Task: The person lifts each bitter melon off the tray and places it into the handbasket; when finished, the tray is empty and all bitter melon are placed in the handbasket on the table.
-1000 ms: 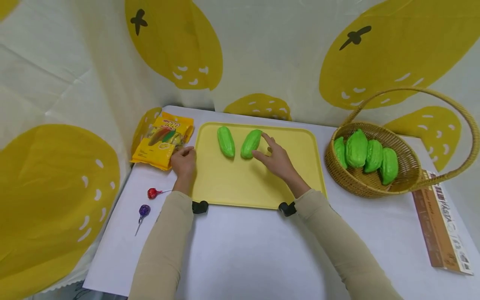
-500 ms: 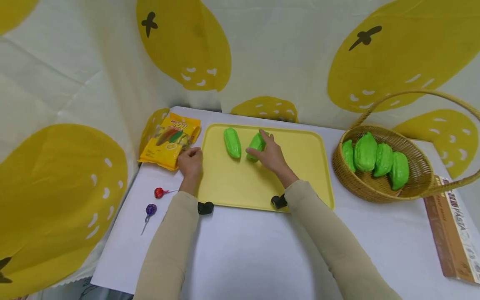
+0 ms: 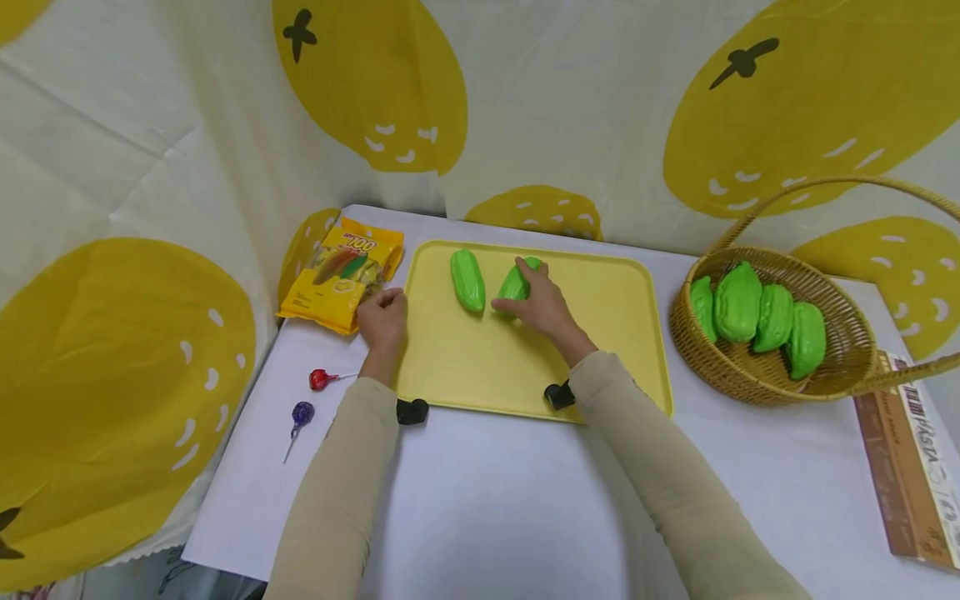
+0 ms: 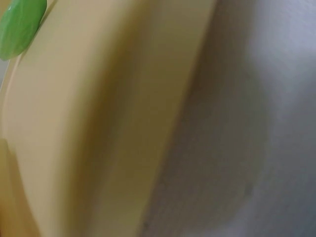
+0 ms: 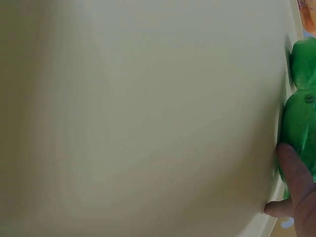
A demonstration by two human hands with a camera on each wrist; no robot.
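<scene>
My right hand (image 3: pixel 543 307) holds the right one of two bright green ridged fruits, thumb at its near end and fingers over its far side. This right green fruit (image 3: pixel 513 287) lies on a yellow tray (image 3: pixel 480 375), partly hidden by the hand. In the right wrist view a finger (image 5: pixel 295 170) touches it. To its left lies the other green fruit (image 3: pixel 468 282), untouched. My left hand (image 3: pixel 384 321) rests at the tray's left edge with fingers loosely curled, beside a yellow candy bag (image 3: pixel 337 283). The left wrist view does not clearly show that hand's fingers.
A wicker basket (image 3: pixel 738 379) with a tall handle stands right of the tray and holds several similar green fruits. A pasta box (image 3: pixel 903 467) lies beyond it. A red lollipop (image 3: pixel 319 380) and a purple lollipop (image 3: pixel 302 414) lie at the left. A patterned cloth hangs behind.
My right hand has moved from beside the right green fruit to over it and closed its fingers around it. The left hand stays at the tray's left edge. The head view has shifted slightly.
</scene>
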